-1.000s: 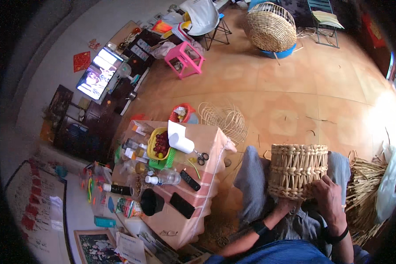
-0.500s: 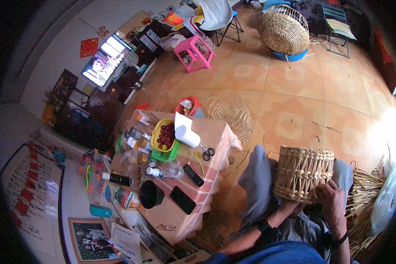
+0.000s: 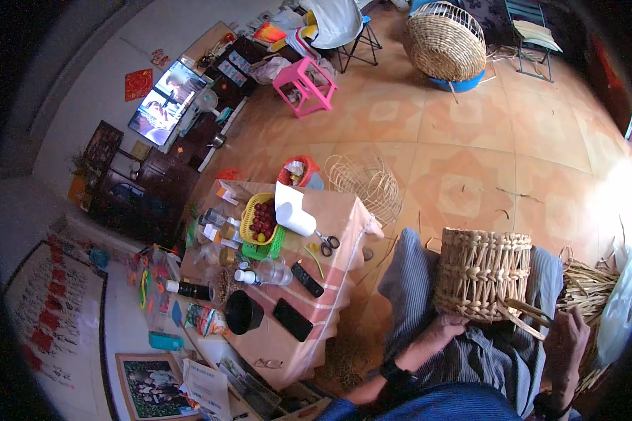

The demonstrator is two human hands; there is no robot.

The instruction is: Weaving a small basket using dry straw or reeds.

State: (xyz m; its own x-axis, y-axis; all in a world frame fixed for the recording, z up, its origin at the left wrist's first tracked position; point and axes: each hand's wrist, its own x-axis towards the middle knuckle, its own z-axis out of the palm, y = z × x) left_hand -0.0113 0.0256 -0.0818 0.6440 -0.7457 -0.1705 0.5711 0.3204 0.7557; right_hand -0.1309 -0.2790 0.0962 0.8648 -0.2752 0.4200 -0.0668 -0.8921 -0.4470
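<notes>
A round woven straw basket rests on my lap, over striped grey trousers. At its lower left edge is my left hand, gripping the rim with the fingertips partly hidden by the weave. To the right of the basket, my right hand is closed in a fist on a flat straw strand that runs out from the basket's lower right side. A second strand end hangs just below it.
Straw bundles and a pale plastic bag lie at my right. A cloth-covered table on the left holds scissors, a phone and a fruit basket. Beyond stand a pink stool and a larger woven basket.
My right hand has moved away from the basket, to the right and slightly down, drawing the strand out straight. My left hand stays at the lower edge; the view has shifted slightly.
</notes>
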